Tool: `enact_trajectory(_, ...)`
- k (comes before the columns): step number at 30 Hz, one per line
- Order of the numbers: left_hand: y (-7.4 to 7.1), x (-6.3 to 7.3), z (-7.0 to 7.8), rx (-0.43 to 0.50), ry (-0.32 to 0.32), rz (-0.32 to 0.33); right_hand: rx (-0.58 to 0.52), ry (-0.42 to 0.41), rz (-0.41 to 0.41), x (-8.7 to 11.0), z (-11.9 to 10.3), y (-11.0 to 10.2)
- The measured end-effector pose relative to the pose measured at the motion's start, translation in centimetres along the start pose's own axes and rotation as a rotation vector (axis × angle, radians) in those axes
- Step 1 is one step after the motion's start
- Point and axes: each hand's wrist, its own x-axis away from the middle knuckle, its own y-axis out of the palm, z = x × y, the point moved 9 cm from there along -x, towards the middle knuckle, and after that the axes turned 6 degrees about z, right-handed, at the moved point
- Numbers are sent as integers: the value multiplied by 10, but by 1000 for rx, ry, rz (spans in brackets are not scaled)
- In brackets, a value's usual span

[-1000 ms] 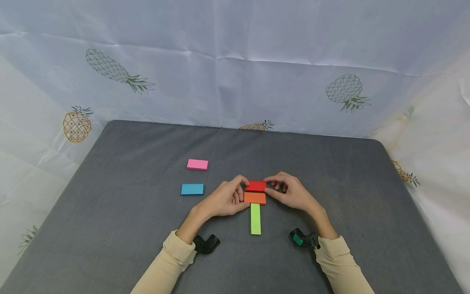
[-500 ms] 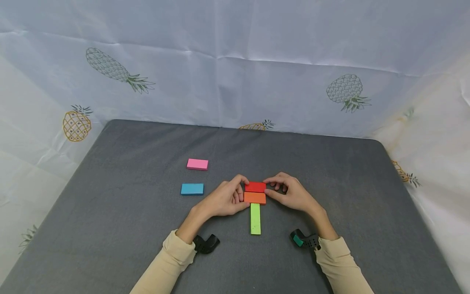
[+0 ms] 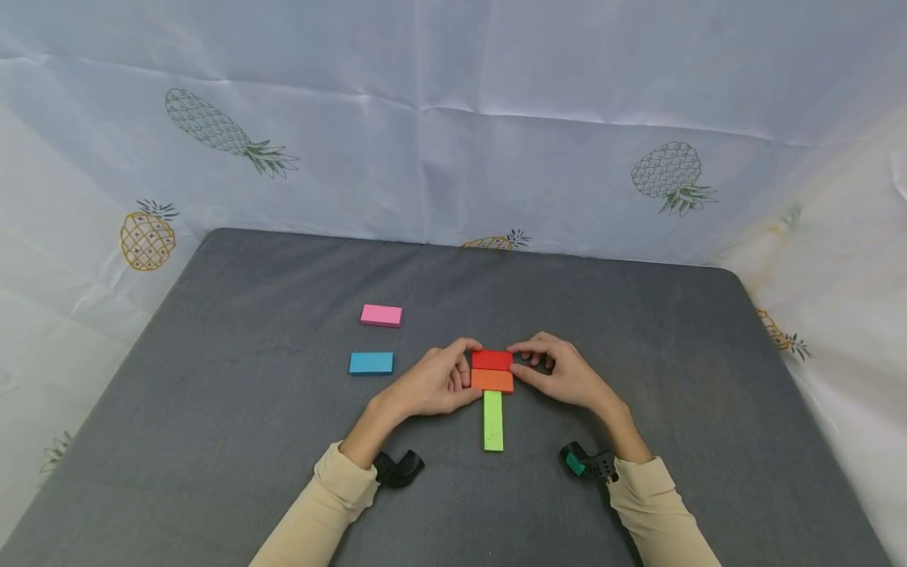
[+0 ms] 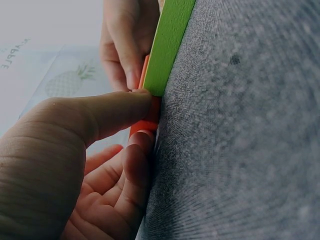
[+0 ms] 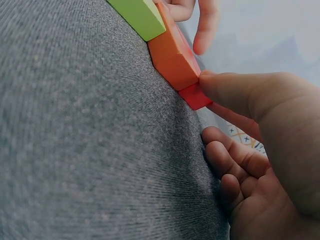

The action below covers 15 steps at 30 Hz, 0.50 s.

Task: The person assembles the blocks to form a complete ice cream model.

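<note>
In the head view a red block [image 3: 492,360] lies flat against the far long side of an orange block [image 3: 492,381]. A lime green block [image 3: 493,421] runs from the orange one's near side toward the person, forming a T. My left hand [image 3: 438,383] spans both blocks at their left ends, index fingertip at the red block's far corner and thumb at the orange block's near corner. My right hand [image 3: 560,372] has thumb and index finger on the red block's right end. In the right wrist view its other fingers [image 5: 220,157] curl beneath, holding nothing.
On the grey cloth-covered table [image 3: 248,409], a blue block [image 3: 372,364] and a pink block [image 3: 381,316] lie left of the hands. A pineapple-print curtain [image 3: 453,157] hangs behind the table. Each wrist wears a black camera mount [image 3: 399,470].
The red block has shifted slightly toward the orange block and left, now lining up along it. Both hands stay almost in place; the other blocks keep their positions.
</note>
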Motion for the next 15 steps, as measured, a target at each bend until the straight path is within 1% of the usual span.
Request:
enact_trajectory(10,1,-2,-1,-15,-26,-15,3,-11,12,1,-1,0)
enact_trajectory(15,0,-1,0,-15,-18,-12,-6,-6,13,1,1,1)
